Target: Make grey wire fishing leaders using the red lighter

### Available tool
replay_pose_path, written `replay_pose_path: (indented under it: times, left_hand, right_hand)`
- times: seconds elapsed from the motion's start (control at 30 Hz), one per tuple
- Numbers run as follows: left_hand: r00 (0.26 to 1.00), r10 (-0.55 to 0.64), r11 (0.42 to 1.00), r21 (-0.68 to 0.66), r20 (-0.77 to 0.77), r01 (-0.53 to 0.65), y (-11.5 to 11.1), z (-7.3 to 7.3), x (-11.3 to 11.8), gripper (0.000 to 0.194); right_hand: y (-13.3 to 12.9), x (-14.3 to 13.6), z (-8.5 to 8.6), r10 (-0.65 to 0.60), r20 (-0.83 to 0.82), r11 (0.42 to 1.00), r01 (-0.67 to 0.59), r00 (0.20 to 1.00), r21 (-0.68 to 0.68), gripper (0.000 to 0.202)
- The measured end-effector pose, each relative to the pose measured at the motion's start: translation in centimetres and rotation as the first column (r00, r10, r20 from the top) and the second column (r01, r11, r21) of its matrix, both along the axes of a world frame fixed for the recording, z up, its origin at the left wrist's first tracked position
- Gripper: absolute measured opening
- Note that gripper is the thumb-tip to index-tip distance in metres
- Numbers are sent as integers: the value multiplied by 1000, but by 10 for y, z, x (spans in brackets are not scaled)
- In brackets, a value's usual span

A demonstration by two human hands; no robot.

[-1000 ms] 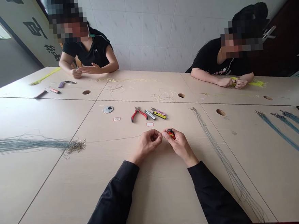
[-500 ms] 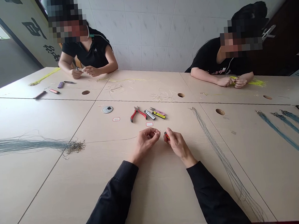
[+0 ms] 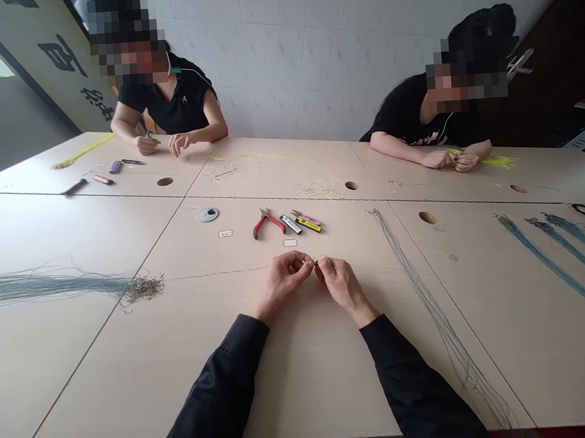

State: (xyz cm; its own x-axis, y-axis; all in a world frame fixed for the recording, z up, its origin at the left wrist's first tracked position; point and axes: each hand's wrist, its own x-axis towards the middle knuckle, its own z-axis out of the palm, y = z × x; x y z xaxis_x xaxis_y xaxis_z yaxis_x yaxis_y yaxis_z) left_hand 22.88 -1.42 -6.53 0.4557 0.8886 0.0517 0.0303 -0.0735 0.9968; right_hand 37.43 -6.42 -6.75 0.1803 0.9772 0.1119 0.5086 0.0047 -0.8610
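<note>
My left hand [image 3: 290, 276] is closed in a pinch on the end of a thin cord [image 3: 216, 274], which runs left across the table to a bundle of grey-blue cords [image 3: 91, 284] with small metal clasps at one end. My right hand [image 3: 343, 283] is closed around a small red lighter [image 3: 319, 272], mostly hidden by the fingers. Its dark top is right at the left fingertips, where the cord's end is too small to make out. Beyond my hands lie red-handled pliers [image 3: 269, 223], a black-and-white stick-shaped item [image 3: 291, 224] and a yellow one [image 3: 307, 225] beside pink snips [image 3: 308, 216].
On the right lies a strand of grey cords [image 3: 428, 293], with several blue cord bundles [image 3: 550, 254] farther over. A round metal disc [image 3: 208, 214] and round table holes [image 3: 427, 217] are in view. Across the table [image 3: 313, 377] two people in black shirts handle yellow cords.
My right hand has moved left and brought the lighter up to the left fingertips. The left hand stays in place. The left co-worker's hands have moved apart.
</note>
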Motion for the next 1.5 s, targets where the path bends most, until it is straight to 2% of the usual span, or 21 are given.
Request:
replay_pose_path:
  times: [0.17,0.4,0.53,0.63,0.8,1.0,1.23,1.5]
  left_hand:
    - [1000,-3,1000,-6,6,3,0,0,0,31]
    - [998,44,999,22,49,-45,-1,-6,-1,20]
    - [997,64,997,33,49,-65,-3,-9,-1,15]
    - [996,73,997,16,50,-74,-4,-9,0,17]
    - [995,74,997,-18,60,-73,-3,-9,1,26]
    - [998,55,998,13,28,-55,-3,-3,-1,33]
    - [998,64,997,44,12,-64,-3,2,-2,33]
    - [998,59,997,44,-9,-58,-4,5,-3,33]
  right_hand:
    - [0,-2,0,8,-24,1000,-8,1000,16,41]
    - [-3,-3,-6,-64,-246,998,66,967,0,52]
    - [-4,0,-8,-47,-255,998,53,966,18,43]
    - [-5,0,-5,-43,-239,997,57,970,52,36]
    - [-7,0,1,-19,-282,994,47,959,95,41]
    - [-5,-1,1,-94,-132,996,92,987,-24,61]
    - [-4,-6,6,-116,68,993,117,991,-17,58]
    - [-1,-9,1,-94,140,995,98,986,-18,51]
